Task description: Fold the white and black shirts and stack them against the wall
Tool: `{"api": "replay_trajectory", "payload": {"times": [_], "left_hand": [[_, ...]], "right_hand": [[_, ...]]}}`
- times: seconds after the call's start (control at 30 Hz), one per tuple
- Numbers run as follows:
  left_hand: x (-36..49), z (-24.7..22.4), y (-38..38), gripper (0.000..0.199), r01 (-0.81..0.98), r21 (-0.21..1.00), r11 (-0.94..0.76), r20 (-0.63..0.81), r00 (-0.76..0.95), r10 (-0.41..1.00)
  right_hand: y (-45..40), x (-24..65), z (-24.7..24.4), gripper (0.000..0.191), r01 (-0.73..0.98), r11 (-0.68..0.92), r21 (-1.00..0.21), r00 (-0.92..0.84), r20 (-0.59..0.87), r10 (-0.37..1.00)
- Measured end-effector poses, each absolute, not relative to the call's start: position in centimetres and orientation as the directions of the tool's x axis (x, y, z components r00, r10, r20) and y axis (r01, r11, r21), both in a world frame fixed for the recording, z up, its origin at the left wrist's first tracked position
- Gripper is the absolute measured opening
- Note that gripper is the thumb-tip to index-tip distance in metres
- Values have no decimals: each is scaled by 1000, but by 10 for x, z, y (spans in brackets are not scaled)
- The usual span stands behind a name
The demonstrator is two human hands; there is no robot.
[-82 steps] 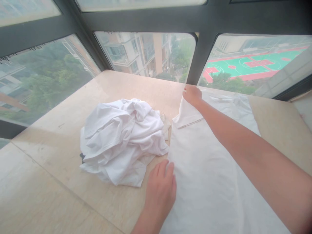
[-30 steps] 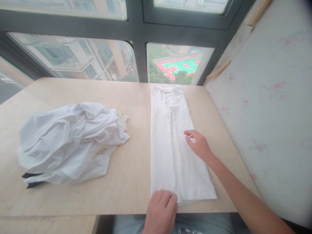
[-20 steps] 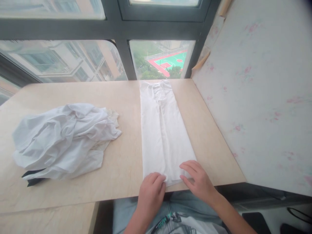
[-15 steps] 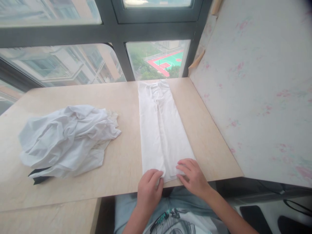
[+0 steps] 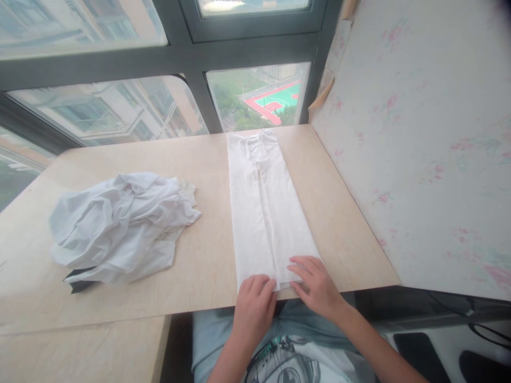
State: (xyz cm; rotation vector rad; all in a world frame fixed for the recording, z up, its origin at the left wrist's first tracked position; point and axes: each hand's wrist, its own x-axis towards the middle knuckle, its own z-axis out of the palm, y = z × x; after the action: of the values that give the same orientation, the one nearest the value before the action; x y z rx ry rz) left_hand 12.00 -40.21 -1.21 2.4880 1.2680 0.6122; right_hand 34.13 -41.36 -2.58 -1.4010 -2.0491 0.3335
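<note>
A pair of white trousers lies flat and lengthwise on the table, its gathered waist at the far end by the window and its leg hems at the near edge. My left hand is closed at the left hem, thumb and fingertips pinching the cloth. On the right hem rests my right hand, its fingers apart and the thumb spread away from them at the edge. Both hands are close together, with a narrow strip of hem between them.
A crumpled heap of white cloth with a black strip lies on the wooden table at left. Dark window frames stand behind. A flowered wall panel borders the table's right side.
My left hand has shifted slightly to the right along the hem, and the left leg's cloth now lies straighter. My right hand stays nearly in place. The view has tilted a little.
</note>
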Motion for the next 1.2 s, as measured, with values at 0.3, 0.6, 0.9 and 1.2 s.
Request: {"api": "replay_trajectory", "payload": {"times": [0.3,0.6,0.9,1.2], "left_hand": [[119,-13,-402,22,682,494,-539,226,498,837],[118,-13,-398,21,668,535,-516,203,491,847],[118,-15,-399,21,658,551,-513,195,497,846],[118,-14,-399,22,662,551,-508,193,491,849]], "right_hand": [[-418,367,-19,27,730,505,-461,-368,358,858],[-425,397,-23,43,784,456,-421,-342,319,884],[-425,398,-27,31,812,321,-488,-108,414,904],[-423,395,-20,33,806,402,-435,-218,413,884]]}}
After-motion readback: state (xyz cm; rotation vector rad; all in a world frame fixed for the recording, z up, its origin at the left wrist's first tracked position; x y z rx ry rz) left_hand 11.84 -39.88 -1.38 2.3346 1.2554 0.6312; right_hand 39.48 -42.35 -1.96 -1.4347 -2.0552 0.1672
